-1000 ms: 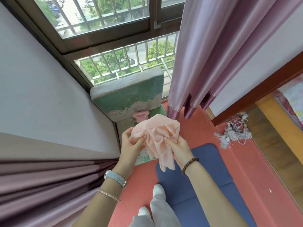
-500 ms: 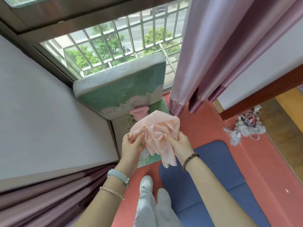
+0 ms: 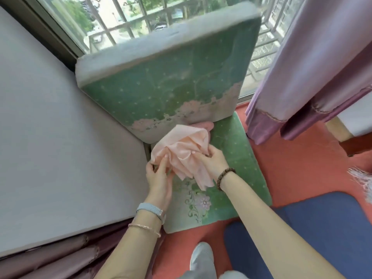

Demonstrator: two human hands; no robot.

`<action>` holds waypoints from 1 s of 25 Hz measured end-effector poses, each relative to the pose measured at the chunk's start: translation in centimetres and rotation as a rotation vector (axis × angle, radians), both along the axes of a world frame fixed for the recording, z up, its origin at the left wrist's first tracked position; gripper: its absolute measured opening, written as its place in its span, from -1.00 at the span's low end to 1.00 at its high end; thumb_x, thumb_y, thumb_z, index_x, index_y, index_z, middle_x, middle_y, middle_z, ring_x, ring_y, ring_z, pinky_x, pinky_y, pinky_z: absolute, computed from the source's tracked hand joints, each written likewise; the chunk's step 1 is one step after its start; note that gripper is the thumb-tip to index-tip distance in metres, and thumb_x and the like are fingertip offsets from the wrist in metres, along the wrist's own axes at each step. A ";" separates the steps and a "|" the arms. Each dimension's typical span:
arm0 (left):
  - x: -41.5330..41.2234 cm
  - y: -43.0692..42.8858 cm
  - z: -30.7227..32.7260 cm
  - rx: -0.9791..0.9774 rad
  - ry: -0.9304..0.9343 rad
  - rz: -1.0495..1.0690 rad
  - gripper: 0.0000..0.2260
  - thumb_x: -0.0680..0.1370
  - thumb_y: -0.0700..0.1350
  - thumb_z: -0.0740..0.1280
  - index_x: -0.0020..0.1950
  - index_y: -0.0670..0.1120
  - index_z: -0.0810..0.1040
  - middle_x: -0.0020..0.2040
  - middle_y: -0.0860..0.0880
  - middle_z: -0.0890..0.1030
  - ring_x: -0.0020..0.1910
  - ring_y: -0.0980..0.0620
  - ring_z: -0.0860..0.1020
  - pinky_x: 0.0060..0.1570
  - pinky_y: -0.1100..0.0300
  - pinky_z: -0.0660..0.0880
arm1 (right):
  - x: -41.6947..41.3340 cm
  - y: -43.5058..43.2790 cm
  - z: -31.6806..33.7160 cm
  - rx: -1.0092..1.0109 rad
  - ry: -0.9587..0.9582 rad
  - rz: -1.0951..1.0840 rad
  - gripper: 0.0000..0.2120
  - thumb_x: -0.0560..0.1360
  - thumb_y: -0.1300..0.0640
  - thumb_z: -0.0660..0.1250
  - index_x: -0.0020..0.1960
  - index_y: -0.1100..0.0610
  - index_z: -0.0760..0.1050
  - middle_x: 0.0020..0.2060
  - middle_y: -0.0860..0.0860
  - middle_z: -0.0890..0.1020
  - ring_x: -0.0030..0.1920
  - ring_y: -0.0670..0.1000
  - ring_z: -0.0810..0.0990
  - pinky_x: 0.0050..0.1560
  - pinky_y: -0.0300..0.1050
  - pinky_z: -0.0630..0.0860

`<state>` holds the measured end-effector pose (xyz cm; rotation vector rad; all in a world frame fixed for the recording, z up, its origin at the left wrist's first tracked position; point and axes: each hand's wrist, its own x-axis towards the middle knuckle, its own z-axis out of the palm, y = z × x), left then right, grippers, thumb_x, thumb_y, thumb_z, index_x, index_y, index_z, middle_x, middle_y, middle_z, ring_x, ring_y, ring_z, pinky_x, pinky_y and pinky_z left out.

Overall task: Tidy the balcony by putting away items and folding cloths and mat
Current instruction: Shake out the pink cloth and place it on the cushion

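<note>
Both hands at frame centre: left hand (image 3: 159, 179) and right hand (image 3: 211, 161) each close their grip on the bunched peach cloth (image 3: 182, 149), held over the green seat cushion (image 3: 231, 158). Cloth still crumpled, unfolded; its long axis runs upper left to lower right, loose tail downward. Blue mat (image 3: 314, 228), lower right, lies unfolded.
</note>
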<state>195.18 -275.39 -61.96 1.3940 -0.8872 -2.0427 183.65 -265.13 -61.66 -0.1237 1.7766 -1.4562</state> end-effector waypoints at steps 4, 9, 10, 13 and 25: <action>-0.5 -3.4 -8.4 -0.035 0.101 0.089 -0.75 0.58 -0.22 0.35 0.24 -0.15 0.42 0.31 -0.21 0.53 0.23 -0.13 0.56 0.26 -0.13 0.50 | -1.6 -4.7 -8.1 -0.018 0.061 0.085 -0.84 0.53 0.19 0.38 -0.17 0.04 0.44 -0.28 -0.05 0.51 -0.22 -0.09 0.48 -0.30 -0.37 0.41; -0.6 -6.3 -17.7 -0.091 0.148 0.235 -0.77 0.57 -0.22 0.36 0.20 -0.12 0.41 0.37 -0.27 0.47 0.14 -0.11 0.55 0.24 -0.11 0.48 | -2.6 -9.1 -16.2 -0.073 0.171 0.246 -0.94 0.55 0.16 0.32 -0.05 0.02 0.50 -0.15 0.01 0.63 -0.09 0.00 0.59 -0.11 -0.25 0.53; -0.6 -6.4 -19.3 -0.092 0.151 0.267 -0.75 0.58 -0.21 0.35 0.22 -0.12 0.40 0.37 -0.26 0.47 0.15 -0.11 0.55 0.22 -0.10 0.49 | -2.6 -9.9 -17.9 -0.091 0.198 0.271 -0.96 0.54 0.14 0.33 -0.01 0.06 0.52 -0.11 0.05 0.65 -0.05 0.03 0.62 -0.05 -0.17 0.55; -0.4 -6.8 -23.0 -0.092 0.142 0.291 -0.72 0.60 -0.21 0.31 0.29 -0.12 0.37 0.37 -0.22 0.48 0.27 -0.14 0.53 0.26 -0.09 0.50 | -2.3 -11.2 -21.3 -0.118 0.195 0.331 -0.95 0.56 0.14 0.32 0.01 0.03 0.51 -0.09 0.01 0.63 -0.09 -0.06 0.57 -0.11 -0.29 0.50; -1.7 -10.2 -28.4 0.049 0.114 0.120 -0.72 0.64 -0.14 0.25 0.34 -0.17 0.48 0.30 -0.21 0.56 0.28 -0.15 0.54 0.13 -0.01 0.57 | -3.0 -13.3 -25.9 0.066 -0.036 0.251 -0.70 0.61 0.12 0.24 0.31 0.18 0.42 0.02 0.01 0.58 -0.06 -0.01 0.56 -0.09 -0.31 0.48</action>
